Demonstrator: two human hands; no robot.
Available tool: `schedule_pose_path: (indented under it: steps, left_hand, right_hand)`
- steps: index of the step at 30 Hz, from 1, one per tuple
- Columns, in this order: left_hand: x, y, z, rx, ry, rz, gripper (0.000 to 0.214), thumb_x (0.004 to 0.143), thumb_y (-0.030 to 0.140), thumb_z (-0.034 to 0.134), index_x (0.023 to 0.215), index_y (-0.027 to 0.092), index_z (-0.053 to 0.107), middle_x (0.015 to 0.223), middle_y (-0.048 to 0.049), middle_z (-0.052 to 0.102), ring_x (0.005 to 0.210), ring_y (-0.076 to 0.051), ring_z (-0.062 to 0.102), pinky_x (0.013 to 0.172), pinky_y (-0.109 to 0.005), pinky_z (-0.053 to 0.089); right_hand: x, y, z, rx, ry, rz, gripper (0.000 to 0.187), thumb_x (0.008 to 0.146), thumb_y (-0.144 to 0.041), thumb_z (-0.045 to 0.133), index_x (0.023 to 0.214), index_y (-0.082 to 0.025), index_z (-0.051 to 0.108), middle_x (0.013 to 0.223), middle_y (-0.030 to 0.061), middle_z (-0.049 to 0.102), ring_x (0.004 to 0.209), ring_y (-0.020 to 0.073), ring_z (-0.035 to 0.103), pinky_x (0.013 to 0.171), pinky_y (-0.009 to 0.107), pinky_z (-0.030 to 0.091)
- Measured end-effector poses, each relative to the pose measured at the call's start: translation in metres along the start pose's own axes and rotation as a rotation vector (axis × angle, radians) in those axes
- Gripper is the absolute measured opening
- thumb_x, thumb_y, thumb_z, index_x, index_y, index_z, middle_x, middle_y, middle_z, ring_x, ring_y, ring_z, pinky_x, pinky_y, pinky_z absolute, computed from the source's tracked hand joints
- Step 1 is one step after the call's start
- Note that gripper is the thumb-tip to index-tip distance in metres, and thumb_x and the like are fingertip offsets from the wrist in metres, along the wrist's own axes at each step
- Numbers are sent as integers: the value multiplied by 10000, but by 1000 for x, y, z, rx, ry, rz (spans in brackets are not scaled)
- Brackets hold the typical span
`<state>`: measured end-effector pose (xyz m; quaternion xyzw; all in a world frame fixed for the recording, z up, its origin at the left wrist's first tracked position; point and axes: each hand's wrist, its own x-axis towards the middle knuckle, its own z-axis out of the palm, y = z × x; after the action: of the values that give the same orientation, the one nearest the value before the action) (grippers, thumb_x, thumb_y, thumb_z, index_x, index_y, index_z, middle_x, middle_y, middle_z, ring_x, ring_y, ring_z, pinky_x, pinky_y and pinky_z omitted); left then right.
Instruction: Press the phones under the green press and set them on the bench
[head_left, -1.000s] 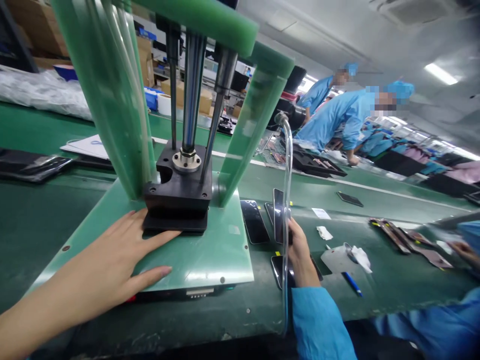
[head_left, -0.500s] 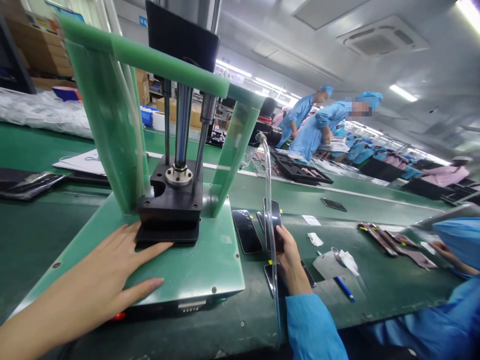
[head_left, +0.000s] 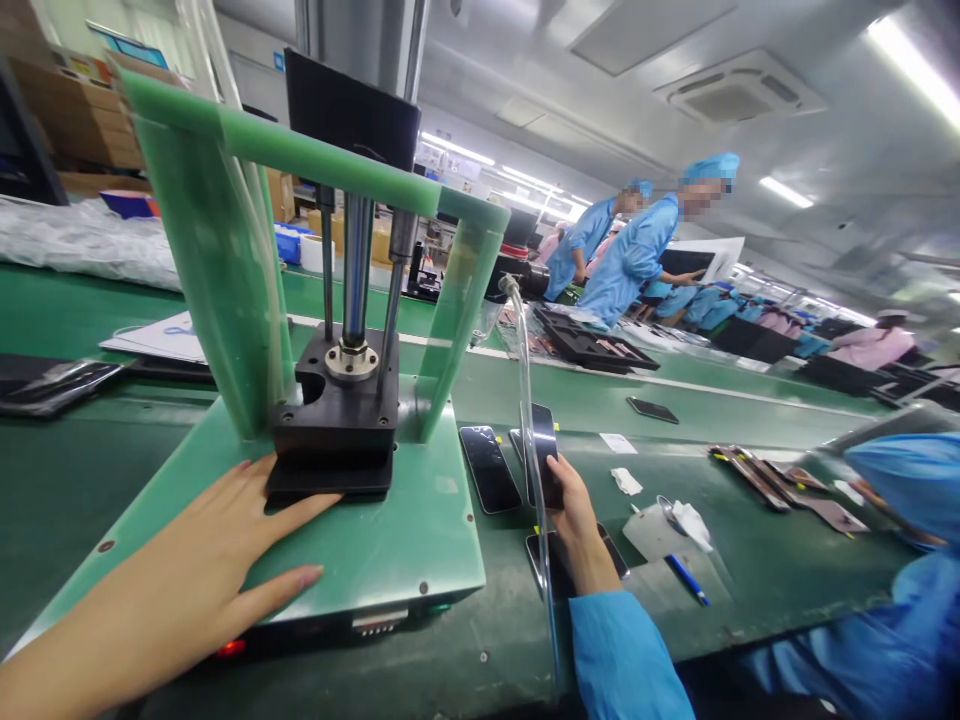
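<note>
Our left hand is spread open on the green base plate, black press block right at its fingers. Our right hand grips a phone over the desk; second phone lies left of that hand.

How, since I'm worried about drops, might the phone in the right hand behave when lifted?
The phone, a flat slab, likely stays stiff. Its glossy face may slip in the right hand and, if glass, could crack.

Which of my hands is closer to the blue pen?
Right: your right hand, holding a phone, is left of the blue pen; your left hand is farther left, on the green base.
</note>
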<state>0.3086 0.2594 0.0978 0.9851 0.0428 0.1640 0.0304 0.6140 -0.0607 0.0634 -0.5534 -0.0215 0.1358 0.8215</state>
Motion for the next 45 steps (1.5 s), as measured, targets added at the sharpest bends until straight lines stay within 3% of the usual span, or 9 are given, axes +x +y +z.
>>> schedule_pose_path:
  steps: [5, 12, 17, 24, 36, 45]
  left_hand:
    - [0, -2, 2, 16, 7, 23, 545, 933, 666, 553, 1444, 478, 561, 1538, -64, 548, 1366, -367, 574, 1069, -612, 545]
    - [0, -2, 2, 26, -2, 21, 555, 928, 668, 549, 1448, 472, 558, 1546, -60, 540, 1359, -388, 576, 1055, -615, 554]
    - [-1, -1, 8, 10, 59, 13, 541, 923, 650, 558, 1436, 478, 575, 1544, -49, 543, 1365, -386, 566, 1069, -625, 539]
    - [-5, -7, 17, 14, 59, 13, 572, 914, 634, 580, 1468, 496, 531, 1549, -12, 537, 1381, -386, 547, 1089, -592, 530]
    - [-4, -6, 16, 22, 74, 21, 559, 905, 649, 583, 1444, 502, 554, 1550, -26, 535, 1361, -391, 572, 1060, -621, 550]
    - [1, -1, 9, 60, 90, 48, 539, 909, 670, 557, 1410, 474, 599, 1481, -73, 601, 1306, -404, 620, 989, -631, 588]
  right_hand:
    - [0, 1, 0, 19, -11, -12, 646, 435, -383, 1053, 954, -123, 769, 962, 83, 674, 730, 204, 634, 533, 193, 548]
    - [1, 0, 0, -9, 7, -3, 689, 402, -421, 1043, 963, -129, 769, 962, 89, 678, 722, 219, 639, 528, 206, 557]
    - [1, 1, -1, -26, 6, -2, 702, 405, -424, 1035, 977, -131, 753, 907, 77, 671, 661, 207, 616, 461, 203, 521]
    - [4, 5, -4, -4, -21, -5, 734, 429, -407, 1057, 1036, -119, 762, 954, 89, 673, 700, 218, 632, 500, 215, 549]
    - [4, 8, -6, -16, -70, -32, 687, 505, -411, 1050, 1054, -113, 764, 977, 101, 675, 748, 235, 655, 576, 229, 586]
    - [5, 5, -3, -33, -29, 2, 756, 403, -445, 1070, 1018, -125, 769, 915, 84, 665, 676, 215, 618, 487, 220, 550]
